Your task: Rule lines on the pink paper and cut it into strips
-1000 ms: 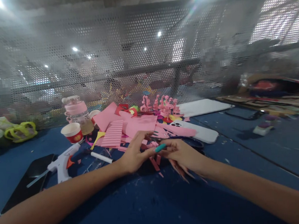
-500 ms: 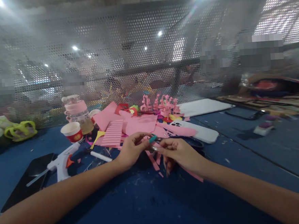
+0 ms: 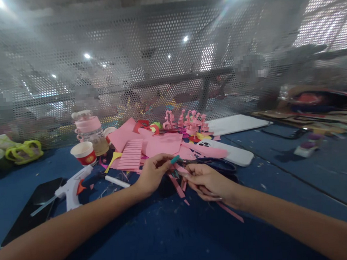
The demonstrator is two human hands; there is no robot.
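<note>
My left hand (image 3: 152, 173) pinches a small teal stick (image 3: 174, 159) at the fingertips, with a bit of pink paper against it. My right hand (image 3: 208, 181) touches it from the right and holds thin pink paper strips (image 3: 230, 212) that trail down below the wrist. More loose pink strips (image 3: 177, 187) lie on the blue table (image 3: 175, 237) just under both hands. Behind them is a pile of pink paper sheets (image 3: 162, 143), one cut into lines (image 3: 130, 155).
A white glue gun (image 3: 72, 187) and a dark phone (image 3: 33, 209) lie at the left. A red-and-white paper cup (image 3: 84, 153), a pink-lidded bottle (image 3: 90, 130), a white phone (image 3: 231, 151), black scissors (image 3: 220, 165) and small pink paper figures (image 3: 187, 124) stand behind. A perforated metal screen (image 3: 168, 59) closes the back.
The teal stick has tipped up and moved slightly away from me. My right hand has turned and lowered, and the pink strips now trail out to its lower right.
</note>
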